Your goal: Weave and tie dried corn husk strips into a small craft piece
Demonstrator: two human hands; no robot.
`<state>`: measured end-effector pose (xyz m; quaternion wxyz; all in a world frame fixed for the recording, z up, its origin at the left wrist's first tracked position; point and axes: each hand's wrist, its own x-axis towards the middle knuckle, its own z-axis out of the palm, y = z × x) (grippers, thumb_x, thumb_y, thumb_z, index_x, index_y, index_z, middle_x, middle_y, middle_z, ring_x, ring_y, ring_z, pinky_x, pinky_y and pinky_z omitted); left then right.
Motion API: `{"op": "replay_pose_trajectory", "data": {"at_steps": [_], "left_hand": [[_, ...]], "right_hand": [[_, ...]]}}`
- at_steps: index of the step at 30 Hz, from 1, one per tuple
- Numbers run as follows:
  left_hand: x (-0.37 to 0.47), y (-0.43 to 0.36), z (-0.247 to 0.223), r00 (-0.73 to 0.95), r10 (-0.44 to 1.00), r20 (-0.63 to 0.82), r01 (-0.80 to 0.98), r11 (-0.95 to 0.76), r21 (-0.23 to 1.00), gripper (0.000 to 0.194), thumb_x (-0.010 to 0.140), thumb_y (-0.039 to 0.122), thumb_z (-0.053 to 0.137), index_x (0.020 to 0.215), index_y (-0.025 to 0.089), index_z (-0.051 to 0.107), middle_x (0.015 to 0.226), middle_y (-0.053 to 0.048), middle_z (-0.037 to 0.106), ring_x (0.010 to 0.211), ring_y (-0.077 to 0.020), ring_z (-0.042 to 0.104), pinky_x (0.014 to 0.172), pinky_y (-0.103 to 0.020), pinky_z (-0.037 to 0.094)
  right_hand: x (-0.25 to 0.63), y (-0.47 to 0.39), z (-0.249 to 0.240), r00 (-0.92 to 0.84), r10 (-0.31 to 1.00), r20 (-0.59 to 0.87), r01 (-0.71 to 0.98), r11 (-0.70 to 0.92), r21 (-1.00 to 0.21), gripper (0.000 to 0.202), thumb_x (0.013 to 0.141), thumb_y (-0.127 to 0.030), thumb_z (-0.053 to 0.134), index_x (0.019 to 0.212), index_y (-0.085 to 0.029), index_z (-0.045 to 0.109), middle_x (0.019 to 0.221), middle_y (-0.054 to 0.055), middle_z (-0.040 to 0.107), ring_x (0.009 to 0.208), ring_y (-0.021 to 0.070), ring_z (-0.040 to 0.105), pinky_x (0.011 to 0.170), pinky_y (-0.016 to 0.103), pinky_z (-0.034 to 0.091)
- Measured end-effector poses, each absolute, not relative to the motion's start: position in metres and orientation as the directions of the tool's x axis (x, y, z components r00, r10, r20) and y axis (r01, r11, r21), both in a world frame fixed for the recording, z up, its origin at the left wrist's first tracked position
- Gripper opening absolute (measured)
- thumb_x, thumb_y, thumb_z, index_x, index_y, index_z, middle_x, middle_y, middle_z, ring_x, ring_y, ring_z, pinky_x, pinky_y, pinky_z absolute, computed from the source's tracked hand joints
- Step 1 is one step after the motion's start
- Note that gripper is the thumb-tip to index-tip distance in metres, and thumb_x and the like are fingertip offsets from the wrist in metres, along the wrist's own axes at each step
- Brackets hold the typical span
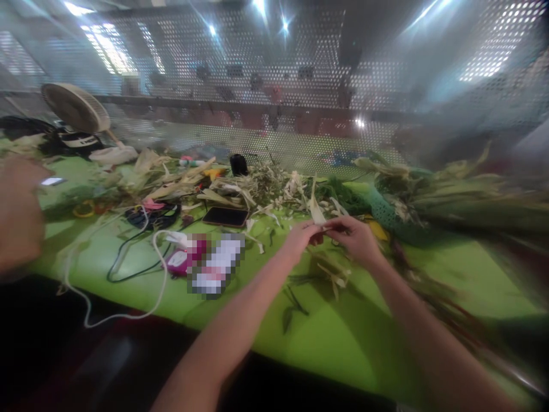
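My left hand [305, 234] and my right hand [352, 233] meet over the green tabletop, fingers pinched close together. Between them a pale dry corn husk [316, 210] points upward, its lower end in the fingers of my left hand. The right fingertips press in at the base of that husk, and what lies exactly between them is too blurred to make out. Under the hands lie loose husk scraps [337, 272] and a dark leafy stem [295, 300].
A purple power strip [186, 257] with a white cable, a blurred-out pale rectangle [218, 266] and a dark phone [226, 216] lie to the left. Husk shreds [240, 189] pile up behind. A green basket [390, 212] holds husks at right. Another person's arm [19, 217] shows at far left.
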<state>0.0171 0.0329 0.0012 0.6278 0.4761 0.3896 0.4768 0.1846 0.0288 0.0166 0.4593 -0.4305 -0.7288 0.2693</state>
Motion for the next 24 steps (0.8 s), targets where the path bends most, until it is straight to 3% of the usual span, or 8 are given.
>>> {"op": "replay_pose_trajectory", "data": {"at_steps": [8,13,18,24], "left_hand": [[0.0201,0.0377,-0.0057,0.277,0.954,-0.114,-0.219,0.178,0.959,0.009,0.073,0.017,0.062,0.080,0.012,0.067,0.074,-0.004,0.067,0.064,-0.0096,0.059,0.064,-0.024,0.044],[0.0198,0.0378,-0.0047,0.273,0.943,-0.191,-0.263,0.264,0.928,0.005,0.076,0.016,0.062,0.076,0.012,0.064,0.066,-0.002,0.064,0.058,-0.0093,0.059,0.064,-0.024,0.045],[0.0191,0.0365,-0.0049,0.278,0.951,-0.138,-0.300,0.222,0.928,0.011,0.075,0.021,0.066,0.071,0.012,0.060,0.059,0.001,0.057,0.054,-0.0085,0.054,0.064,-0.025,0.046],[0.0189,0.0338,-0.0007,0.293,0.935,-0.200,-0.403,0.310,0.861,0.014,0.071,0.016,0.065,0.066,0.015,0.053,0.052,0.006,0.044,0.049,-0.0064,0.044,0.064,-0.027,0.049]], "right_hand": [[0.1947,0.0336,0.0167,-0.247,0.833,0.494,0.510,0.546,-0.665,0.011,0.082,-0.029,0.068,0.086,-0.023,0.075,0.083,0.004,0.072,0.079,0.0205,0.065,0.074,0.032,0.050],[0.1937,0.0314,0.0183,-0.271,0.858,0.436,0.521,0.512,-0.683,0.013,0.083,-0.031,0.067,0.090,-0.022,0.075,0.085,0.004,0.073,0.078,0.0201,0.066,0.071,0.031,0.050],[0.1924,0.0308,0.0176,-0.261,0.871,0.417,0.499,0.491,-0.714,0.013,0.083,-0.031,0.068,0.090,-0.022,0.074,0.085,0.004,0.073,0.078,0.0201,0.066,0.071,0.032,0.051],[0.1931,0.0299,0.0188,-0.325,0.828,0.458,0.515,0.561,-0.648,0.014,0.084,-0.031,0.067,0.093,-0.022,0.074,0.089,0.005,0.072,0.081,0.0200,0.066,0.073,0.032,0.050]]}}
